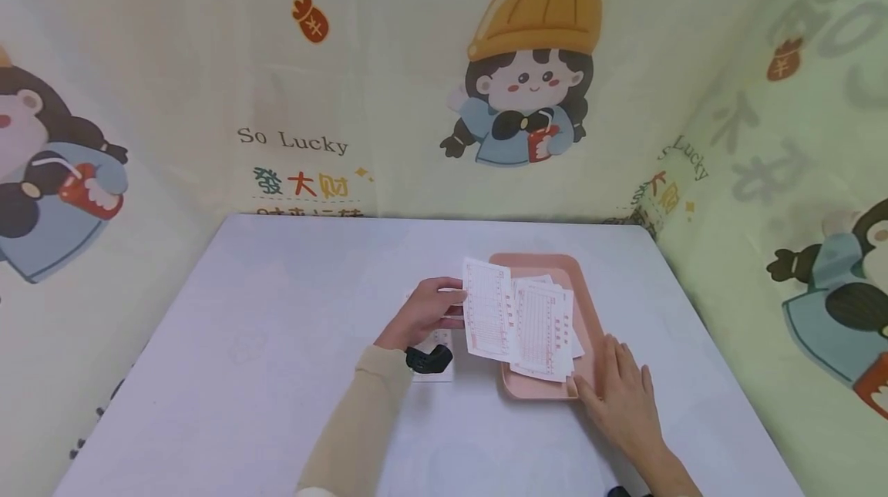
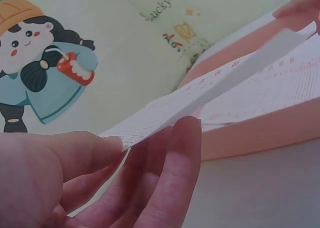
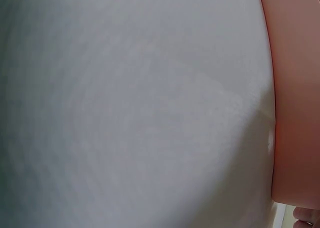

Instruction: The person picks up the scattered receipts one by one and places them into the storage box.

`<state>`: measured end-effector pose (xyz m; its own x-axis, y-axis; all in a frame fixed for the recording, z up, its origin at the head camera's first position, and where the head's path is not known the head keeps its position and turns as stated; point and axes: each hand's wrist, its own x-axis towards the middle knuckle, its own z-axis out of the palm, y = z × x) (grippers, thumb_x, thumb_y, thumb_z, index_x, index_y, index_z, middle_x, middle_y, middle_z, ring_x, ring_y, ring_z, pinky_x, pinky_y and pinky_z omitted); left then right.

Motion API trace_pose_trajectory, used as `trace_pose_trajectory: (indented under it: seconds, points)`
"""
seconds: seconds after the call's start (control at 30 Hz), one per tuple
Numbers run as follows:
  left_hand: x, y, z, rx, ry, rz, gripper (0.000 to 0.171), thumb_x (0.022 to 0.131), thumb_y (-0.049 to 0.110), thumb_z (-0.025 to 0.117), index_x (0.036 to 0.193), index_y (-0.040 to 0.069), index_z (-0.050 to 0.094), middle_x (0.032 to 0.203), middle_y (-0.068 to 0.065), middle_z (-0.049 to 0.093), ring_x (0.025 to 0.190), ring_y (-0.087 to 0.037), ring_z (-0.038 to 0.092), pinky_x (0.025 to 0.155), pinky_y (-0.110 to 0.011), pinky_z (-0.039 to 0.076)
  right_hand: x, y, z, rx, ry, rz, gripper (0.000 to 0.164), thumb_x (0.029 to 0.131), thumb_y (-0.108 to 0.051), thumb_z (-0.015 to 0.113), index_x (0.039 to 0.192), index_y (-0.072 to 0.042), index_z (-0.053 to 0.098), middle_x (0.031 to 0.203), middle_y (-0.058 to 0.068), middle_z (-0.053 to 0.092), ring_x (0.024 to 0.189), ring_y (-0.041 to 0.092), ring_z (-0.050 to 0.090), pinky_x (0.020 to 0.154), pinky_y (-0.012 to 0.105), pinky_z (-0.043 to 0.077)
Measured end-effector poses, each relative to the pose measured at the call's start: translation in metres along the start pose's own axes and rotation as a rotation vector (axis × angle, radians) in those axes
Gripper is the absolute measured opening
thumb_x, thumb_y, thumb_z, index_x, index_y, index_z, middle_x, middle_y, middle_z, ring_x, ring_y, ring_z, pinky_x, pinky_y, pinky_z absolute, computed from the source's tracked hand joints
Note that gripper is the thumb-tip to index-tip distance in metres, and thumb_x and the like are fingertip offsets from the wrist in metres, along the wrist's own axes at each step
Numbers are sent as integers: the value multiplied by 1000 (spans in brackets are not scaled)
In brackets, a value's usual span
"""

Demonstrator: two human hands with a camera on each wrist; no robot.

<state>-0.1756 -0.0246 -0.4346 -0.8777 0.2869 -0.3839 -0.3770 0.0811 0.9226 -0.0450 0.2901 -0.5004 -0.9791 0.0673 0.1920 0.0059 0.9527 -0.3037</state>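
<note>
My left hand (image 1: 428, 310) pinches a white printed slip (image 1: 488, 310) by its left edge, thumb above and fingers beneath. The slip is raised and tilted, its right side overlapping more printed slips (image 1: 544, 331) fanned out in a pink tray (image 1: 583, 289). In the left wrist view the thumb and fingertips (image 2: 187, 138) show at the slip's corner (image 2: 150, 120). Fingers straight, my right hand (image 1: 624, 397) rests along the tray's right front side, its thumb at the front corner. The right wrist view shows mainly the tray's side wall (image 3: 297, 87).
Another white paper (image 1: 433, 375) lies on the white table (image 1: 243, 374), partly hidden under my left wrist, which wears a black band (image 1: 428, 359). A printed cloth wall (image 1: 409, 96) stands behind the table, with another along the right side.
</note>
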Motion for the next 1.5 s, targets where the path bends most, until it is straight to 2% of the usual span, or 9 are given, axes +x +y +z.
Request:
trace_pose_trajectory:
  seconds: [0.3, 0.7, 1.07, 1.2, 1.27, 1.5]
  points:
    - [6, -4, 25, -42, -31, 5, 36, 99, 14, 57, 132, 1, 55, 112, -15, 70, 89, -22, 71, 79, -38, 62, 0, 0, 1, 8, -4, 8, 94, 90, -49, 64, 152, 8, 22, 149, 35, 33, 140, 52, 29, 109, 76, 19]
    - [11, -6, 47, -15, 19, 19, 36, 95, 13, 58, 129, 1, 58, 107, -14, 71, 89, -22, 72, 76, -36, 63, 0, 1, 4, 32, 27, -10, 93, 89, -47, 65, 152, 7, 22, 148, 35, 35, 138, 52, 31, 108, 75, 21]
    - [15, -9, 65, 65, 63, 25, 35, 97, 13, 56, 129, 2, 58, 101, -11, 69, 80, -16, 69, 70, -30, 62, 0, 2, 4, 22, 21, 0, 94, 89, -47, 65, 153, 6, 21, 149, 34, 35, 138, 52, 31, 107, 76, 20]
    - [15, -8, 69, 55, 65, 41, 35, 97, 14, 57, 130, 1, 57, 100, -11, 70, 79, -16, 70, 69, -30, 62, -1, 1, 3, 14, 8, 3, 94, 89, -47, 64, 152, 7, 22, 149, 34, 34, 138, 52, 30, 108, 76, 20]
    - [14, -7, 70, 22, 53, 50, 35, 98, 13, 56, 130, 0, 57, 102, -14, 70, 82, -20, 72, 69, -32, 62, -1, 1, 2, 11, 6, 1, 93, 90, -47, 64, 152, 8, 22, 149, 34, 34, 139, 52, 30, 108, 76, 20]
    - [10, -1, 65, -27, 19, 49, 37, 97, 9, 58, 132, -3, 54, 116, -22, 66, 103, -33, 70, 70, -33, 63, -1, 0, 2, 11, 0, 7, 94, 89, -48, 64, 152, 8, 21, 149, 34, 34, 138, 52, 31, 108, 75, 20]
